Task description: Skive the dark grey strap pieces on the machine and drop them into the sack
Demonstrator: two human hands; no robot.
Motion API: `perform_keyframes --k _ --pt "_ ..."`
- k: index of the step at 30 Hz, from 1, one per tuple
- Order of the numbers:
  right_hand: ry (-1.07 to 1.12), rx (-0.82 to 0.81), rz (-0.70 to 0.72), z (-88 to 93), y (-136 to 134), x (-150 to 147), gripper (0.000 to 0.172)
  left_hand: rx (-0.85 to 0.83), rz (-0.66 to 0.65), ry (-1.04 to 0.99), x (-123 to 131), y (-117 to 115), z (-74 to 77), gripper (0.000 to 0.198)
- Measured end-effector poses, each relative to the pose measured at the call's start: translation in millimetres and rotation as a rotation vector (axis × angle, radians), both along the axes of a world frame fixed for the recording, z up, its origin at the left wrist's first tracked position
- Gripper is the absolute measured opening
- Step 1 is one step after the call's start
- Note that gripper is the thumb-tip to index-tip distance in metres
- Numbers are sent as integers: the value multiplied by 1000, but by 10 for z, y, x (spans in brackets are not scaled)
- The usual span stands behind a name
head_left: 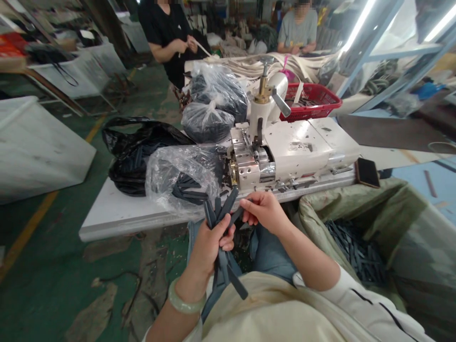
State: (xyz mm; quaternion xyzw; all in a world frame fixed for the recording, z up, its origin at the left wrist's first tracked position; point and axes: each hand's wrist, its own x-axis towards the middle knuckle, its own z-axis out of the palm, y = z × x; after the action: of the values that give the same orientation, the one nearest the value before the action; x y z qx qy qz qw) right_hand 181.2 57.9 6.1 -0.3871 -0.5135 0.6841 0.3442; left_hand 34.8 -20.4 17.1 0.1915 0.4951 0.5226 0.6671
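Note:
My left hand (210,251), with a pale green bangle (187,299) on its wrist, is closed around a bundle of dark grey strips (223,264), probably rubber or leather. Their ends fan out above and below my fist. My right hand (264,212) is just to the right, its fingertips pinching one dark strip (235,215) that leads out of the bundle. Both hands are over my lap, just in front of the white table edge (142,223).
On the table stand a white strip-cutting machine (270,147), a clear bag of strips (181,178) and a black bag (138,156). A woven sack of strips (356,251) is at my right, with a phone (366,172) on the table edge. Two co-workers stand beyond.

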Motion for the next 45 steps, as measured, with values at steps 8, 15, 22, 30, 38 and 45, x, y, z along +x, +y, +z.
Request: perform_keyframes --k 8,15,22,30,38,45 --pt "240 -232 -344 -7 -52 187 39 61 80 -7 -106 49 41 34" --pt "206 -157 -252 -46 -126 229 28 94 88 52 35 56 19 28" --pt "157 -112 81 -108 -195 286 36 125 182 113 -23 54 -22 24" --pt "36 -80 316 -112 -117 244 34 192 174 158 -75 66 -34 20" --pt "-14 96 -404 -227 631 205 35 189 229 119 -192 73 46 20" --pt "141 -64 -484 -194 794 143 28 155 237 113 -203 64 18 22"
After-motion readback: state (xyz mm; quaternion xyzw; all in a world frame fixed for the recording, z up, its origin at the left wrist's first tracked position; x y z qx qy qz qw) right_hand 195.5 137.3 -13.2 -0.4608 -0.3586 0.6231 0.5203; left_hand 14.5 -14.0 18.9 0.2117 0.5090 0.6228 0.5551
